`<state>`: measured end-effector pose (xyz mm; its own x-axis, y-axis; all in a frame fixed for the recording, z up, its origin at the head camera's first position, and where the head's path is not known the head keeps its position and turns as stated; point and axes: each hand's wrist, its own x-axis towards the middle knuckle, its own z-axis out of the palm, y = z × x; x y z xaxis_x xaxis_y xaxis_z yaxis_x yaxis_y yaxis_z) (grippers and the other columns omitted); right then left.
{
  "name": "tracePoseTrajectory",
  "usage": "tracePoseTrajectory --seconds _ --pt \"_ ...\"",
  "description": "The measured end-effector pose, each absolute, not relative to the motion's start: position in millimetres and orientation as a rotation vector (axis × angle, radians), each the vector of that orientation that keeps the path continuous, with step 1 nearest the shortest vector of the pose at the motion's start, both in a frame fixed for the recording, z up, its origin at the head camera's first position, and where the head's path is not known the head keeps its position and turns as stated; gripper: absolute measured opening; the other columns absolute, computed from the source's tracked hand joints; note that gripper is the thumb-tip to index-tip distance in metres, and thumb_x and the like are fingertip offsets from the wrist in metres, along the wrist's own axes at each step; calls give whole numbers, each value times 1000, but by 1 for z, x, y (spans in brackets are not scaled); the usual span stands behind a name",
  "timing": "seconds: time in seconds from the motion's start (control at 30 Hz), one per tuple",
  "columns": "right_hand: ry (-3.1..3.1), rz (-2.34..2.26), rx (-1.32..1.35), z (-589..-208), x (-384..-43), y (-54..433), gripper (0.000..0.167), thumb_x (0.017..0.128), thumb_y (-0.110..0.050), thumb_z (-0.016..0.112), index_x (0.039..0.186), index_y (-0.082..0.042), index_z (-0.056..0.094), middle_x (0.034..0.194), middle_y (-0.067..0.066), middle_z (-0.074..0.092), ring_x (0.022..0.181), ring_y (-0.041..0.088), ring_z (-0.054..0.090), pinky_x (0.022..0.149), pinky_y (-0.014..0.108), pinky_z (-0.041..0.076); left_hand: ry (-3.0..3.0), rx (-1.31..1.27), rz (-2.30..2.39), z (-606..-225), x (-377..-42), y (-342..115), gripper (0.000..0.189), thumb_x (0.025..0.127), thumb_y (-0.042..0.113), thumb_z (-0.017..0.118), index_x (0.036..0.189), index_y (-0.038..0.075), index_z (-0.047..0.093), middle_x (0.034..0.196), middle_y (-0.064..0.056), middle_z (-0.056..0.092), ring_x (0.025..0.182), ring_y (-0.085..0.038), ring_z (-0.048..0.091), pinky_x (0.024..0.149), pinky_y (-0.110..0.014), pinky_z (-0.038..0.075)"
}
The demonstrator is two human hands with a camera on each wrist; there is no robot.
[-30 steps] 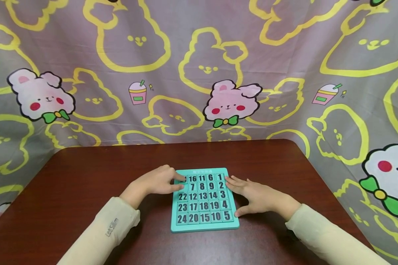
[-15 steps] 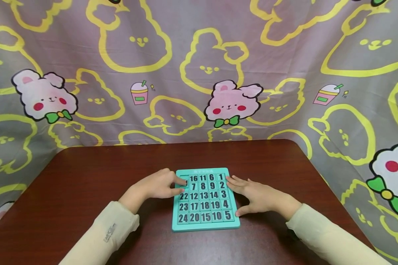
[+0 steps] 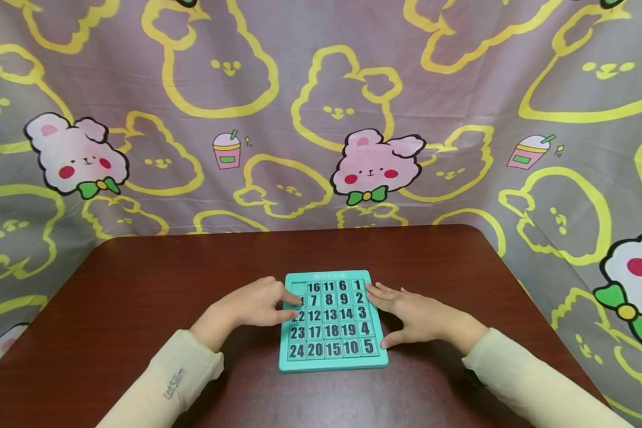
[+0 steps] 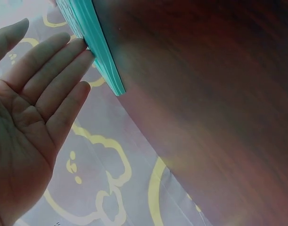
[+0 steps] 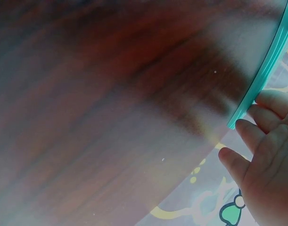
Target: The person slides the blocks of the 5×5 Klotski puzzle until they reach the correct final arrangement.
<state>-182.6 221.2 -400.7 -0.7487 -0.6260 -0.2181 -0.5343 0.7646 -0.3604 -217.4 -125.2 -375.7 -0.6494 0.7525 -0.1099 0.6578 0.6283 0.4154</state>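
A turquoise number slide puzzle [image 3: 334,366] lies flat on the table, its square tiles printed with black numbers. The top-left corner slot [image 3: 298,288] has no tile in it. Reaching in from the left, my left hand [image 3: 248,304] has its index fingertip on the left-column tile [image 3: 302,301] of the second row, mostly covering its number. The left thumb tip overlaps the 22 tile [image 3: 298,317]. On the other side, my right hand [image 3: 422,315] rests its extended fingertips along the puzzle's right edge, thumb near the lower right corner. Both wrist views show the puzzle's side edge [image 4: 102,52] beside extended fingers.
The dark reddish-brown wooden table [image 3: 192,261] extends around the puzzle. Behind it and at both sides hangs a grey-pink curtain [image 3: 278,119] with yellow outlines and rabbit faces.
The left index finger has slid a tile from the top-left corner down one place, and the gap is now in that corner. The right hand stays at the right edge.
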Motion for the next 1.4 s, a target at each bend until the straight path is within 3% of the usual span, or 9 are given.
tracePoseTrajectory --seconds 0.3,0.4,0.53,0.73,0.87,1.0,1.17,1.23,1.4 --pt "2631 -400 -897 -399 -182 220 100 79 -62 71 156 -11 33 166 3 21 154 28 17 117 64 24 2579 1183 509 -369 -221 -127 33 94 26 66 122 9 72 45 9 51 41 -3 16 44 -21 21" --pt "2630 -403 -895 -399 -182 221 100 79 -62 71 156 -11 33 166 3 21 154 28 17 117 64 23 2586 1224 499 -366 -226 -124 33 95 26 65 122 9 72 74 0 74 42 0 27 52 -20 35" --pt "2627 -412 -894 -399 -182 221 100 79 -62 71 156 -12 32 167 3 20 154 29 16 117 64 23 2570 1278 490 -363 -233 -117 34 95 26 63 122 9 72 113 -9 75 42 0 26 59 -20 42" --pt "2630 -406 -891 -398 -182 221 100 79 -62 71 156 -12 31 167 3 20 155 28 15 117 64 23 2555 1285 475 -364 -240 -104 35 95 27 64 124 10 71 93 -8 77 40 -4 17 50 -21 31" --pt "2629 -404 -902 -398 -182 221 99 80 -61 71 156 -11 32 167 3 20 154 29 16 117 64 23 2549 1316 460 -367 -242 -97 35 95 28 64 125 10 71 111 -6 76 48 -3 46 61 -21 45" --pt "2629 -401 -908 -399 -181 221 99 80 -62 71 156 -11 32 167 3 20 154 28 16 117 64 24 2547 1331 445 -371 -243 -92 35 96 29 64 125 11 71 123 -4 71 92 -9 71 80 -25 54" --pt "2631 -400 -916 -399 -182 222 99 80 -61 71 156 -10 32 167 5 20 154 30 16 116 64 24 2528 1271 450 -374 -243 -90 35 96 29 63 125 11 71 120 -5 73 47 -4 41 59 -22 42" --pt "2628 -406 -918 -399 -182 223 99 80 -61 71 156 -9 32 167 5 20 154 31 16 116 65 23 2522 1248 455 -374 -243 -91 35 96 29 63 125 11 70 121 -6 72 44 -7 19 53 -23 32" --pt "2630 -407 -912 -398 -182 222 100 80 -61 71 156 -9 32 167 5 19 154 31 16 116 65 23 2528 1227 464 -376 -243 -95 34 96 28 63 125 13 71 97 -5 77 43 -5 15 50 -22 28"
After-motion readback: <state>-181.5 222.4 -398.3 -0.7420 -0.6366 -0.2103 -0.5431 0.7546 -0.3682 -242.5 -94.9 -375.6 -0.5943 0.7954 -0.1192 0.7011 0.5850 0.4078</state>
